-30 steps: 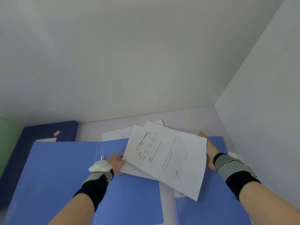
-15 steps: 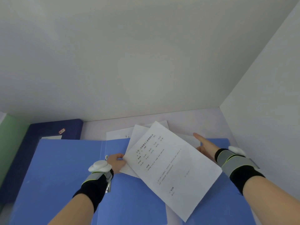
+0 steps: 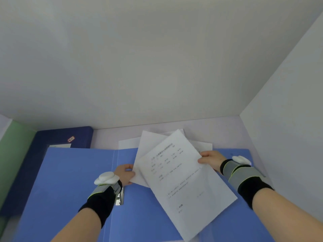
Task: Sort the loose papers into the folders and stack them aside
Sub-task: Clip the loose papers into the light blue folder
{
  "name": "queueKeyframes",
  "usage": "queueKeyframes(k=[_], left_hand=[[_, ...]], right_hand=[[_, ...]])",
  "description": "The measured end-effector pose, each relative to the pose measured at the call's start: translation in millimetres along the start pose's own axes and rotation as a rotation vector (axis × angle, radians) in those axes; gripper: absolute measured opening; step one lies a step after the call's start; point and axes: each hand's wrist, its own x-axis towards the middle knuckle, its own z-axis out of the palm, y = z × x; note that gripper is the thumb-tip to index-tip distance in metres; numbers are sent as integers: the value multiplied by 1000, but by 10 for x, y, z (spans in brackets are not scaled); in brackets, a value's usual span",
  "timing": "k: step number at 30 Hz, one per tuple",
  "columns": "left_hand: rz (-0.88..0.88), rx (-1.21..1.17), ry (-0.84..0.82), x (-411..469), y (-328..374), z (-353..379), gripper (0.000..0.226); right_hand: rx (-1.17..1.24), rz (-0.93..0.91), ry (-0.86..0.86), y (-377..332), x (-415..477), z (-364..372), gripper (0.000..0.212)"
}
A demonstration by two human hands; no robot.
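An open light-blue folder (image 3: 70, 180) lies flat before me, its metal clip (image 3: 120, 198) by the spine. A printed white sheet (image 3: 183, 180) tilts over the folder's right half, on top of a second sheet (image 3: 143, 154). My left hand (image 3: 125, 173) pinches the left corner of the sheets near the spine. My right hand (image 3: 211, 160) grips the printed sheet's right edge. More loose white papers (image 3: 127, 144) lie behind, partly hidden by the folder.
A dark-blue folder (image 3: 57, 137) with a small label lies at the back left, under the light-blue one. A green surface (image 3: 14, 145) runs along the left edge. White walls close the back and the right side of the pale table (image 3: 218, 130).
My right hand, open with a finger pointing half a second ago, has closed on the printed sheet's right edge. The sheet has turned further clockwise. The left hand has stayed in place.
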Motion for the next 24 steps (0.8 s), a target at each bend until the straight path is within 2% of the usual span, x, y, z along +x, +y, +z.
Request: queueKeyframes(k=[4, 8, 10, 11, 15, 20, 24], left_hand=[[-63, -63, -62, -26, -52, -24, 22], [-46, -78, -58, -38, -46, -36, 26], [-47, -88, -62, -49, -34, -44, 26], [-51, -98, -70, -56, -38, -52, 26], [-88, -171, -136, -100, -95, -69, 29], [-140, -181, -241, -144, -181, -59, 40], [-145, -159, -266, -151, -188, -15, 34]], right_hand=[[290, 74, 122, 22, -18, -35, 15], [441, 186, 313, 88, -29, -134, 14], [480, 248, 369, 173, -9, -176, 31], [496, 268, 369, 195, -22, -175, 37], [577, 304, 351, 225, -101, -107, 32], [692, 340, 285, 242, -177, 137, 41], [809, 355, 227, 187, -224, 431, 24]])
